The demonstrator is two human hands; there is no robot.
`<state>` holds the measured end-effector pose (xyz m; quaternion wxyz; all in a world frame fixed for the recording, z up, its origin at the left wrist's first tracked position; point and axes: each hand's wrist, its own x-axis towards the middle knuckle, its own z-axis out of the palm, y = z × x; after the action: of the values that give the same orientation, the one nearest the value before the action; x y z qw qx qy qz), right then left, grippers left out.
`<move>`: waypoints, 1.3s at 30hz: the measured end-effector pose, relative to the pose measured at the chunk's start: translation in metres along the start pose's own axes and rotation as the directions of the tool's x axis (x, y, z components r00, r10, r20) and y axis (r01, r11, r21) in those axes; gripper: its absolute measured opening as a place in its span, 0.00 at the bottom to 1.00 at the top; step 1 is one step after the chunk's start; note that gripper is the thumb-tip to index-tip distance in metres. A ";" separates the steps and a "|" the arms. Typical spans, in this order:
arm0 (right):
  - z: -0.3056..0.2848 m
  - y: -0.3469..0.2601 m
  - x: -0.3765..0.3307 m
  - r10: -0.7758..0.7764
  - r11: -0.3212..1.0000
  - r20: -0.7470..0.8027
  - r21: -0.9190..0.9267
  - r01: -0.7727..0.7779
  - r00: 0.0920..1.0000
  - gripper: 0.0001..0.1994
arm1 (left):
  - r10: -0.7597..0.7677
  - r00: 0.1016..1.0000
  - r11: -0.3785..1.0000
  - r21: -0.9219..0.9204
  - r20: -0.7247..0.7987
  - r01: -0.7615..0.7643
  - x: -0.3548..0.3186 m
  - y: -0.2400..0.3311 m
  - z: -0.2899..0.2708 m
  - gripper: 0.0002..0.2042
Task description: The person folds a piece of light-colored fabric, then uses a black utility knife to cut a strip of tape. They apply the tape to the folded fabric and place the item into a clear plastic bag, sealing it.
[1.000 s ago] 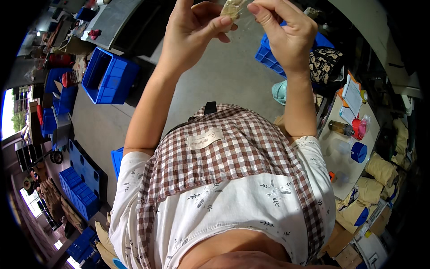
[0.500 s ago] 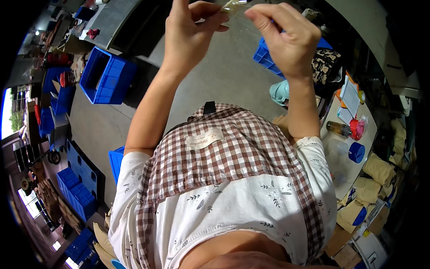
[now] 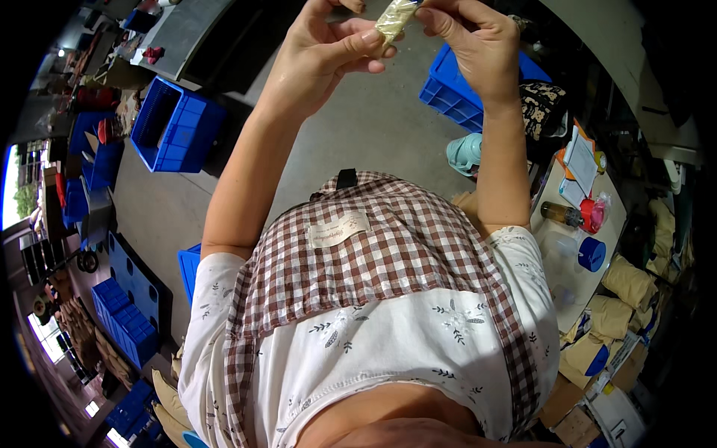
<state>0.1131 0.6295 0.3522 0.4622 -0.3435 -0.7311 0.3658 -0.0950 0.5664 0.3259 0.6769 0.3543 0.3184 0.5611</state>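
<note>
Both my hands are raised at the top edge of the view, partly cut off by it. Between them is a small, narrow pale-yellow packet [image 3: 395, 22] in shiny clear wrap, with a bit of dark blue at its upper end. My left hand [image 3: 317, 63] pinches its lower part between thumb and fingers. At the upper end, the thumb and fingers of my right hand [image 3: 484, 56] close on the blue bit. What lies inside the wrap is too small to make out.
A blue crate [image 3: 173, 127] stands on the grey floor at left, and another blue crate [image 3: 452, 93] sits beyond my right forearm. Near it is a light-teal object [image 3: 464, 154]. On the right, a table [image 3: 556, 299] carries a bottle [image 3: 560, 214], a clipboard and a blue-lidded jar.
The packet has come lower into view and shows more of its length. My left hand has shifted right along it; my right hand has moved slightly left and up, onto its end.
</note>
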 end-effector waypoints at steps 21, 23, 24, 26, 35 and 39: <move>-0.017 0.000 0.007 0.184 0.963 0.262 0.143 -0.226 0.948 0.10 | 0.027 0.996 0.991 0.132 -0.081 -0.016 -0.003 0.013 0.016 0.16; -0.015 -0.001 0.006 0.176 0.963 0.236 0.158 -0.216 0.956 0.08 | 0.046 0.994 0.984 0.178 -0.098 -0.028 0.000 0.014 0.019 0.16; -0.015 -0.001 0.006 0.171 0.963 0.225 0.166 -0.211 0.959 0.07 | 0.063 0.992 0.978 0.204 -0.105 -0.040 0.003 0.010 0.017 0.16; -0.016 0.003 0.006 0.073 0.990 0.139 0.107 -0.088 0.988 0.07 | 0.079 0.992 0.978 0.199 -0.097 -0.058 0.007 0.004 0.013 0.16; -0.005 0.046 0.005 0.077 0.886 0.158 0.442 -0.141 0.984 0.09 | -0.114 0.977 0.990 -0.066 0.179 0.128 0.011 0.003 0.008 0.17; -0.010 0.029 0.008 0.166 0.881 0.293 0.385 -0.275 0.942 0.11 | -0.117 0.932 0.992 0.007 0.344 0.122 0.019 -0.003 0.003 0.17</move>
<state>0.1241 0.6527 0.3342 0.3838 -0.2682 -0.6435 0.6056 -0.0883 0.5841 0.3244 0.7575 0.4217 0.2123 0.4509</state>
